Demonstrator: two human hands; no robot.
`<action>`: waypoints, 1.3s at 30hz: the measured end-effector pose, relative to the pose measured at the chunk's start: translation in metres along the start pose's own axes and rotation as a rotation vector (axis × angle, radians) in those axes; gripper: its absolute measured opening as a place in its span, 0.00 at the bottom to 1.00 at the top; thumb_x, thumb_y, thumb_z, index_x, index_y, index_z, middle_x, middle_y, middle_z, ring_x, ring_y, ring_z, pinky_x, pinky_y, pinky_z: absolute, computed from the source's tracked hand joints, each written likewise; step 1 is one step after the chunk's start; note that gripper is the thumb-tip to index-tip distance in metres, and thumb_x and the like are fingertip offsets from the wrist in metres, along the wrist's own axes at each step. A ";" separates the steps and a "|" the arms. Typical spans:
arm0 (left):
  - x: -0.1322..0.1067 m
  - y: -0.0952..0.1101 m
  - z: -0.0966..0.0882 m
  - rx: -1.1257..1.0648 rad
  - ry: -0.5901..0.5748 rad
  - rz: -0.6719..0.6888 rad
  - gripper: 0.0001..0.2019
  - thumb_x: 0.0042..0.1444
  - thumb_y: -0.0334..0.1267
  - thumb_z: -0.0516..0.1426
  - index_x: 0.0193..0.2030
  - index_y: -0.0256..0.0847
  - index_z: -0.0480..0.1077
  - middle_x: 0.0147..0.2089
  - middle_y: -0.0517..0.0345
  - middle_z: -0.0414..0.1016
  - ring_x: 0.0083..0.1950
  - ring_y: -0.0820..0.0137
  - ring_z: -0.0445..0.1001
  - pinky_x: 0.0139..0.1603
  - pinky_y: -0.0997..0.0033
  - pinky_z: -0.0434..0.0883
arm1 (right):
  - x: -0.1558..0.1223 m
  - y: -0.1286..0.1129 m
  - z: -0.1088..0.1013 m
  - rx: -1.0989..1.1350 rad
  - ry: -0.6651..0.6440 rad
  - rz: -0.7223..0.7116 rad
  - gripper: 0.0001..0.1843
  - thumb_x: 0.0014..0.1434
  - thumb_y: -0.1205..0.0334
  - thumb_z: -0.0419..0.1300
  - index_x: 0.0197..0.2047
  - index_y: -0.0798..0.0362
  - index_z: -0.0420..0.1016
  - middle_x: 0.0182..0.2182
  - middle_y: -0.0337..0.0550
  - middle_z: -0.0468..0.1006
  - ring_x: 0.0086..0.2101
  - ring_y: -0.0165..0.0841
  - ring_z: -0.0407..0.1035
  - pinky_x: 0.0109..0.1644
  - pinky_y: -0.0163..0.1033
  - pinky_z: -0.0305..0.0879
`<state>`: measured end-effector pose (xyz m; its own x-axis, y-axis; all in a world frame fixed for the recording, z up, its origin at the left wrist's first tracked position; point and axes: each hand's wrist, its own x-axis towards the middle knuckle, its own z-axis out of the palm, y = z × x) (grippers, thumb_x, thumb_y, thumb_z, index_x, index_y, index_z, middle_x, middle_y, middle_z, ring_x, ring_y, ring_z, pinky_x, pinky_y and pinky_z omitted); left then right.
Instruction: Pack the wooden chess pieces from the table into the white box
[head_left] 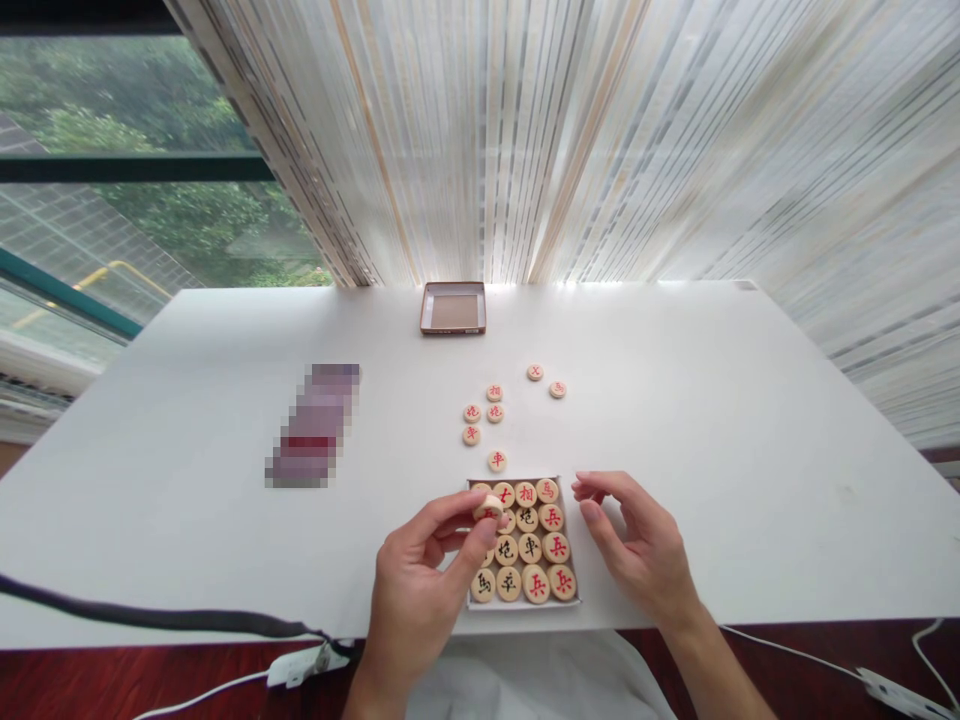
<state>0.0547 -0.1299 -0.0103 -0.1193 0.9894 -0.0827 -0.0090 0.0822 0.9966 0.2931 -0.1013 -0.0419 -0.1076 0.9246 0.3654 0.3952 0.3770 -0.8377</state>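
Between thumb and fingers, my left hand (424, 560) pinches a round wooden xiangqi piece (491, 507), held above the left side of a shallow white box (576, 585). Rows of pieces with red or black characters fill the box, such as a black piece (508, 583) and a red piece (555, 547); my fingers hide some at the left. Just right of the box, my right hand (637, 545) is open, its fingers bent and nothing in them. Beyond the box's far edge lies a loose red piece (496, 461).
Several more red pieces lie farther off, including one alone (535, 372) at the back. An open box lid (453, 310) rests at the white table's (202, 400) far edge. A pixelated flat item (313, 425) lies left. A black strap (187, 612) crosses the near left edge.
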 end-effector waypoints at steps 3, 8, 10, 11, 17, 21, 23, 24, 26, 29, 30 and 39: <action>0.000 0.002 0.000 -0.042 -0.002 -0.031 0.14 0.59 0.39 0.66 0.50 0.39 0.77 0.44 0.50 0.85 0.44 0.61 0.85 0.45 0.64 0.85 | -0.001 0.001 0.000 0.004 0.007 0.005 0.14 0.68 0.65 0.60 0.56 0.46 0.74 0.42 0.46 0.80 0.40 0.38 0.76 0.45 0.45 0.76; 0.001 -0.003 0.000 -0.035 0.000 -0.011 0.17 0.58 0.37 0.68 0.53 0.38 0.76 0.47 0.49 0.84 0.46 0.62 0.85 0.48 0.66 0.84 | -0.001 0.001 0.000 -0.002 0.006 0.007 0.13 0.69 0.65 0.60 0.55 0.45 0.74 0.42 0.45 0.80 0.40 0.37 0.76 0.44 0.45 0.76; 0.002 -0.005 -0.001 -0.034 -0.002 0.004 0.17 0.58 0.37 0.68 0.53 0.39 0.76 0.48 0.50 0.84 0.47 0.62 0.85 0.48 0.68 0.84 | 0.000 0.001 0.000 -0.005 0.004 0.006 0.13 0.69 0.65 0.60 0.55 0.46 0.74 0.42 0.45 0.80 0.40 0.37 0.76 0.44 0.44 0.76; 0.001 -0.005 -0.001 -0.029 -0.004 0.009 0.17 0.58 0.37 0.68 0.53 0.40 0.75 0.48 0.51 0.84 0.46 0.63 0.85 0.48 0.68 0.84 | 0.000 0.001 0.000 -0.007 0.002 0.006 0.13 0.69 0.64 0.60 0.55 0.46 0.74 0.42 0.45 0.80 0.40 0.37 0.76 0.44 0.44 0.76; -0.001 0.003 -0.005 0.068 -0.063 0.059 0.11 0.59 0.34 0.66 0.47 0.42 0.75 0.49 0.54 0.84 0.44 0.67 0.85 0.48 0.71 0.83 | 0.001 0.000 0.001 -0.020 -0.006 0.008 0.12 0.69 0.64 0.59 0.55 0.46 0.75 0.42 0.45 0.80 0.40 0.37 0.76 0.45 0.44 0.75; -0.002 0.004 -0.008 0.119 -0.096 0.116 0.05 0.61 0.34 0.64 0.42 0.43 0.73 0.47 0.57 0.84 0.46 0.68 0.84 0.49 0.72 0.82 | 0.001 -0.002 0.001 -0.029 -0.006 0.007 0.13 0.69 0.65 0.60 0.55 0.46 0.75 0.41 0.44 0.80 0.40 0.36 0.75 0.45 0.42 0.74; -0.001 0.003 -0.010 0.206 -0.110 0.151 0.04 0.61 0.34 0.64 0.42 0.44 0.74 0.44 0.59 0.84 0.43 0.71 0.84 0.45 0.76 0.81 | 0.002 -0.002 0.001 -0.036 -0.007 0.003 0.13 0.69 0.65 0.60 0.55 0.46 0.75 0.41 0.43 0.80 0.40 0.35 0.75 0.45 0.42 0.74; -0.001 0.003 -0.011 0.262 -0.117 0.179 0.05 0.61 0.34 0.65 0.43 0.44 0.75 0.43 0.60 0.84 0.40 0.73 0.83 0.42 0.78 0.81 | 0.002 -0.003 0.001 -0.041 -0.009 0.000 0.13 0.69 0.65 0.60 0.55 0.46 0.75 0.41 0.43 0.80 0.40 0.35 0.75 0.45 0.42 0.74; 0.000 0.003 -0.014 0.369 -0.144 0.259 0.07 0.62 0.34 0.64 0.45 0.47 0.77 0.42 0.62 0.84 0.35 0.76 0.80 0.38 0.79 0.79 | 0.003 -0.003 0.001 -0.051 -0.020 -0.002 0.13 0.69 0.65 0.60 0.55 0.47 0.75 0.41 0.43 0.80 0.40 0.35 0.75 0.45 0.41 0.74; 0.000 0.006 -0.017 0.454 -0.222 0.373 0.10 0.64 0.31 0.62 0.49 0.49 0.77 0.45 0.63 0.83 0.36 0.76 0.78 0.42 0.77 0.78 | 0.004 -0.005 0.000 -0.062 -0.033 -0.002 0.12 0.69 0.65 0.60 0.54 0.47 0.75 0.41 0.42 0.80 0.39 0.35 0.75 0.44 0.41 0.74; 0.000 0.006 -0.018 0.466 -0.251 0.392 0.11 0.64 0.30 0.62 0.50 0.49 0.77 0.46 0.62 0.82 0.39 0.75 0.79 0.45 0.77 0.78 | 0.004 -0.005 0.000 -0.064 -0.036 -0.002 0.12 0.68 0.65 0.60 0.54 0.47 0.75 0.41 0.42 0.80 0.39 0.35 0.75 0.44 0.41 0.74; -0.005 0.007 -0.019 0.524 -0.407 0.351 0.09 0.66 0.28 0.57 0.49 0.46 0.72 0.47 0.60 0.78 0.47 0.73 0.78 0.51 0.75 0.76 | 0.005 -0.005 0.000 -0.059 -0.045 -0.004 0.11 0.68 0.66 0.60 0.52 0.47 0.76 0.42 0.43 0.81 0.40 0.35 0.76 0.44 0.40 0.74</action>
<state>0.0363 -0.1370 -0.0029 0.3492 0.9258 0.1449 0.4477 -0.3006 0.8421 0.2902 -0.0991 -0.0357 -0.1495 0.9251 0.3490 0.4480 0.3780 -0.8102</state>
